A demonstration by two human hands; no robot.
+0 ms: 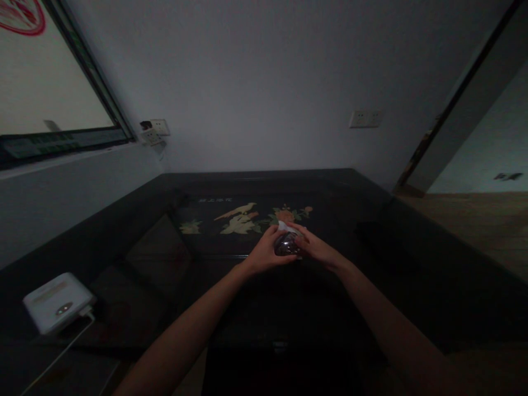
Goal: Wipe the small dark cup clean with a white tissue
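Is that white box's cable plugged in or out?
In: the plug on the white cable meets the white box at its right side, with no visible gap.

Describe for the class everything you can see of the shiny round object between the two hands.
The round object looks dark, smooth and glossy, with bright highlights; it could be metal, glass or plastic. The left hand curves around its left side, and the right hand covers part of its right side. A white scrap, perhaps paper or cloth, shows at its far edge. It appears over the dark table; whether it rests there is unclear.
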